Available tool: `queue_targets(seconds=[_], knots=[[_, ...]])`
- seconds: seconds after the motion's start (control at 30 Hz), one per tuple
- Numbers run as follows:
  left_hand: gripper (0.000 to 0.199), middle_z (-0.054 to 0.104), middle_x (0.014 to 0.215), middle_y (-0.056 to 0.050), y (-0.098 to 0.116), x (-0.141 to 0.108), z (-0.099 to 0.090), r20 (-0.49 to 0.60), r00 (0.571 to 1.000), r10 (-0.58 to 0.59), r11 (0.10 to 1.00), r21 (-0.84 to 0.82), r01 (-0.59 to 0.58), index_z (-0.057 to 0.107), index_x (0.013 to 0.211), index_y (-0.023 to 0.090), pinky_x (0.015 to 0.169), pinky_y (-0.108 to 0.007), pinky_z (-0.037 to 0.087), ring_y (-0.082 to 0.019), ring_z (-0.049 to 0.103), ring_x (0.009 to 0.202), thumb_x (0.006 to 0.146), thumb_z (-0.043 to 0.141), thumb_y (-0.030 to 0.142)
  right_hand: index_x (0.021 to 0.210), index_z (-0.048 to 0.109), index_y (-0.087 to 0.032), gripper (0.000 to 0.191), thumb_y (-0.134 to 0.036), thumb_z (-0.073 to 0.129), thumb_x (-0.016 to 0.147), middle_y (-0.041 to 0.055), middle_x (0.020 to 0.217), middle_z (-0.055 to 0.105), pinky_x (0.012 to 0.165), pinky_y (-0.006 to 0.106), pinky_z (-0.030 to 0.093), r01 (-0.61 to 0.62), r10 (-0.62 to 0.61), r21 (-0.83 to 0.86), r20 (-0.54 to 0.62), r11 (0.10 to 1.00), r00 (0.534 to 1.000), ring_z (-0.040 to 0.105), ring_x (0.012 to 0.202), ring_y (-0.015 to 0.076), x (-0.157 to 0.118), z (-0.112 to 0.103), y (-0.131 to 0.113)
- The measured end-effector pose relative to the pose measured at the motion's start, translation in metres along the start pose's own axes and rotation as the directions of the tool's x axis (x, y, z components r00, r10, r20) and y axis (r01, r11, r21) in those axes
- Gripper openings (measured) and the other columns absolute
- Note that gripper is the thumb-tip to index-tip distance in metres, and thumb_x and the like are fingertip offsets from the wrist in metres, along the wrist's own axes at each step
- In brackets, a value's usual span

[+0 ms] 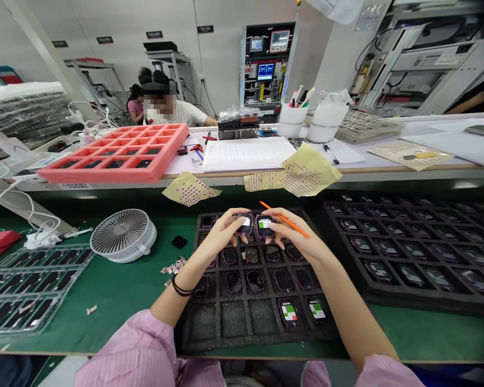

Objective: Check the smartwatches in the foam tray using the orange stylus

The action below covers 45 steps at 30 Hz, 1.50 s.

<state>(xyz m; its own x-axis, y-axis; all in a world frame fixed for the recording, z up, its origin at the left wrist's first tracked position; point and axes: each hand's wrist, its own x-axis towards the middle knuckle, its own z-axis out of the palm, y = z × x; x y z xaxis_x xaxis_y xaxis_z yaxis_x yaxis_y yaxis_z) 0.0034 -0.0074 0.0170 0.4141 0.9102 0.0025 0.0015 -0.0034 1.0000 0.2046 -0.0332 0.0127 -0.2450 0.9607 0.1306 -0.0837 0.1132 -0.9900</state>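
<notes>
My left hand [228, 226] grips a smartwatch body [245, 223], its thumb on the lit screen. Beside it my right hand [284, 228] holds a second smartwatch body [264, 226] with a green and white screen. An orange pen-like stick [284, 219] is also tucked in my right hand, its tip pointing up and left. Both watches are held above a black foam tray [234, 341], whose compartments hold several dark-screened watch bodies. Two watches in its front row, a red, green and white one [289, 313] and a green and white one [317, 309], have lit screens.
A second foam tray [387, 295] full of watch bodies lies right. On the left are a round fan [123, 236], a clear plastic tray [44, 322] and paper scraps [173, 267]. The shelf ahead carries a pink foam tray [161, 166] and papers; a co-worker [185, 113] sits beyond.
</notes>
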Motion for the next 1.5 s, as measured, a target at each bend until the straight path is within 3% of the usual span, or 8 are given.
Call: queue_targets(seconds=[0.1,0.3,0.5,0.7,0.93,1.1,1.37,1.5], knots=[[0.038,0.063,0.085,-0.002,0.0,0.0,0.001,0.011,1.0,0.004,1.0,0.008,-0.004,0.056,0.115,0.018,0.044,-0.016,0.038,-0.008,0.061,0.057,0.083,0.06,0.04,0.106,0.06,-0.02,0.03,-0.032,0.066,0.079,0.0062,0.095,0.064,0.041,0.021,0.041,0.004,-0.004,-0.005,0.002,1.0,1.0,0.064,0.062,0.0134,-0.001,-0.001,-0.002],[0.041,0.061,0.083,0.0,-0.001,-0.001,0.002,-0.004,0.999,0.035,0.999,0.024,-0.035,0.057,0.11,0.017,0.042,-0.016,0.034,-0.004,0.054,0.049,0.078,0.066,0.04,0.105,0.059,-0.019,0.03,-0.033,0.066,0.08,0.0048,0.09,0.064,0.041,0.02,0.041,0.009,-0.009,-0.006,-0.004,1.0,1.0,0.063,0.06,0.0127,-0.001,0.0,-0.001],[0.037,0.06,0.078,0.0,0.003,-0.003,0.004,-0.018,1.0,0.015,1.0,0.011,-0.015,0.057,0.113,0.017,0.042,-0.015,0.036,-0.006,0.055,0.052,0.084,0.058,0.041,0.105,0.06,-0.019,0.028,-0.037,0.063,0.083,0.0024,0.083,0.061,0.041,0.02,0.041,0.012,-0.013,-0.009,-0.026,1.0,1.0,0.063,0.058,0.0126,-0.001,0.001,0.0],[0.033,0.059,0.079,0.0,0.008,-0.007,0.006,-0.024,1.0,0.015,1.0,0.017,-0.015,0.057,0.114,0.017,0.042,-0.015,0.036,-0.006,0.056,0.053,0.087,0.055,0.037,0.1,0.06,-0.019,0.03,-0.037,0.069,0.078,0.0033,0.089,0.062,0.04,0.02,0.039,-0.006,0.004,-0.025,-0.056,1.0,0.998,0.063,0.055,0.0113,-0.002,0.003,-0.003],[0.032,0.059,0.079,0.0,0.01,-0.011,0.006,-0.018,1.0,0.009,0.999,-0.035,-0.009,0.059,0.114,0.018,0.043,-0.016,0.037,-0.007,0.058,0.055,0.089,0.051,0.037,0.098,0.062,-0.018,0.026,-0.038,0.064,0.082,-0.0004,0.071,0.06,0.04,0.02,0.039,-0.001,0.002,0.012,-0.071,1.0,0.997,0.062,0.052,0.012,-0.002,0.004,-0.004],[0.038,0.059,0.072,0.0,0.006,-0.008,0.001,0.078,0.997,-0.007,0.989,-0.148,0.019,0.056,0.119,0.018,0.043,-0.016,0.038,-0.009,0.058,0.056,0.088,0.053,0.041,0.099,0.061,-0.017,0.025,-0.038,0.062,0.084,0.0001,0.065,0.062,0.04,0.02,0.038,-0.049,0.053,0.113,-0.031,0.992,0.998,0.062,0.052,0.0133,-0.003,0.001,-0.007],[0.046,0.061,0.098,-0.005,0.006,-0.01,0.004,0.025,0.998,0.064,0.996,-0.063,-0.062,0.052,0.122,0.019,0.045,-0.016,0.04,-0.008,0.06,0.063,0.082,0.063,0.038,0.101,0.062,-0.018,0.027,-0.035,0.066,0.08,0.0016,0.076,0.063,0.04,0.02,0.039,-0.017,0.02,0.111,-0.031,0.994,0.999,0.063,0.057,0.0136,-0.004,0.002,-0.008],[0.051,0.059,0.1,-0.005,0.002,-0.009,0.004,0.029,0.994,0.109,0.994,-0.033,-0.108,0.048,0.124,0.02,0.045,-0.016,0.04,-0.008,0.059,0.064,0.08,0.066,0.038,0.104,0.061,-0.02,0.026,-0.035,0.064,0.082,0.0026,0.083,0.062,0.041,0.021,0.041,0.003,-0.001,0.072,-0.027,0.997,1.0,0.064,0.06,0.0138,-0.003,0.002,-0.005]])
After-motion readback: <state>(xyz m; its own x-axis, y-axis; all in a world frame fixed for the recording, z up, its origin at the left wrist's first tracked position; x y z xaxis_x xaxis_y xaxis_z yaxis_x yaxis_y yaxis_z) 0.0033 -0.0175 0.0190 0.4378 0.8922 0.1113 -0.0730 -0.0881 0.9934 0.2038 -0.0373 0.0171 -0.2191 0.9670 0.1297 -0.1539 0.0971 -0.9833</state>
